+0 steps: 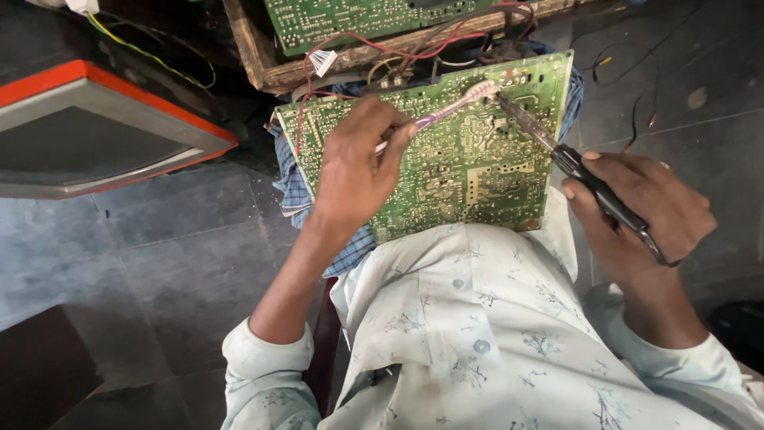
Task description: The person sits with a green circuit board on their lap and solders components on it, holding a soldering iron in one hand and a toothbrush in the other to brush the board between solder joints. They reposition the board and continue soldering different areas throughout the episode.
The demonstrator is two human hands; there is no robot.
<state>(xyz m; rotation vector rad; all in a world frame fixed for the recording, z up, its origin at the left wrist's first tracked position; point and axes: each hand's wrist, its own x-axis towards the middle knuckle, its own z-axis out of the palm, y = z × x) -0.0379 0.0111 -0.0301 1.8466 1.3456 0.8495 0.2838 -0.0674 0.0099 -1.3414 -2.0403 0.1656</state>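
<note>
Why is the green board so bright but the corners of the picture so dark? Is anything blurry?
Head view: light falls from above on the green circuit board, so it looks bright, while the floor at the edges lies in shade; the left hand, right hand and toothbrush look sharp, not blurry.

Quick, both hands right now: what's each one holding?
Left hand: closed on a toothbrush, bristles on the green circuit board.
Right hand: closed on a soldering iron, tip at the board.

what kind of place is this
Probably an electronics repair shop: a green circuit board on the lap, a soldering iron in the right hand, an old television set on the floor.
</note>
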